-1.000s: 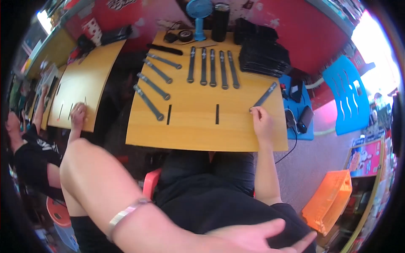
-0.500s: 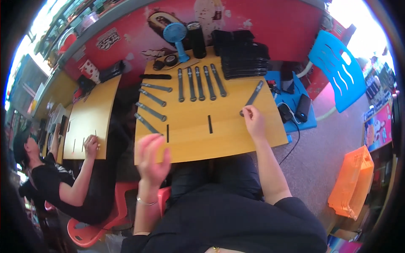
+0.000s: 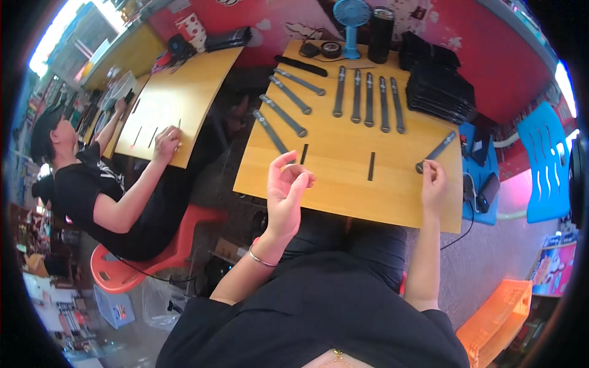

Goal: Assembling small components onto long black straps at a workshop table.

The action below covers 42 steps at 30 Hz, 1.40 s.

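My left hand [image 3: 286,195] is raised over the table's front edge, fingers loosely curled and apart, with nothing visible in it. Beyond it, several dark grey straps with rounded ends, one of them a grey strap [image 3: 270,130], lie slanted at the left. At the right, my right hand [image 3: 434,185] has its fingers pinched at the rounded lower end of a single grey strap [image 3: 439,150] resting on the table. Between the hands lies a short thin black strip [image 3: 371,166]; another black strip [image 3: 304,154] is just past my left fingertips. More straps [image 3: 369,98] form an upright row farther back.
Along the back of the wooden table [image 3: 343,202] stand a blue handheld fan [image 3: 351,27], a black cylinder [image 3: 381,35] and a stack of black pouches [image 3: 440,92]. A blue chair [image 3: 545,162] is at the right. A co-worker [image 3: 80,184] sits at another table [image 3: 184,92] on the left.
The view has swung left, so the table appears farther right. My left hand has turned and moved nearer the left strip. My right hand stays at the strap's end.
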{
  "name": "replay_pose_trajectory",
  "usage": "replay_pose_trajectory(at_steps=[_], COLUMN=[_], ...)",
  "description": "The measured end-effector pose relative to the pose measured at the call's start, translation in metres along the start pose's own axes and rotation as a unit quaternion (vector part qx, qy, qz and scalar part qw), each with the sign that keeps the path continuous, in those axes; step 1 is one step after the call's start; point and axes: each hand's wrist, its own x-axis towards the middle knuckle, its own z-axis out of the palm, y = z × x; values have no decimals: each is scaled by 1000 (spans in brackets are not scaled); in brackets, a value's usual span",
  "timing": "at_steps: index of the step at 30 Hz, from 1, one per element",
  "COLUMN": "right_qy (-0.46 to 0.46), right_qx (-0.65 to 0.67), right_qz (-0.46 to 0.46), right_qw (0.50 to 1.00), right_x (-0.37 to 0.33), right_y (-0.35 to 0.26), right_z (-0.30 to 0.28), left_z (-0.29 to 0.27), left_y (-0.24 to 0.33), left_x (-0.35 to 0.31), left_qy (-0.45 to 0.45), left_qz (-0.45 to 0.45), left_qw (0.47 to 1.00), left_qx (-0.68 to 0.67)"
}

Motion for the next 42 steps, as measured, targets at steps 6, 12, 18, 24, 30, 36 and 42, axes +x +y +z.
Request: replay_pose_trajectory(at_steps=[6, 12, 18, 24, 30, 36, 42], right_qy=[27, 17, -210, -336, -371, -347, -350], right_qx=[-12, 119, -316, -320, -294, -263, -109], right_qz=[44, 153, -195, -163, 7, -54, 142], right_qw=[999, 981, 904, 871, 881, 898, 919], right_x=[0, 28, 89, 105, 97, 84, 70], right_y=[-2, -20, -4, -12, -7, -12, -28], right_z=[-2, -25, -46, -48, -46, -51, -54], left_z=[-3, -20, -15, -8, -41, -55, -53], left_y=[-4, -6, -12, -3, -18, -26, -28], left_x=[17, 41, 57, 61, 73, 79, 85], left_qy=[11, -29, -55, 3, -19, -20, 1], left_qz=[-31, -40, 26, -5, -11, 6, -7], left_qw=[995, 991, 995, 993, 993, 994, 991], left_qx=[-93, -124, -83, -120, -115, -106, -134])
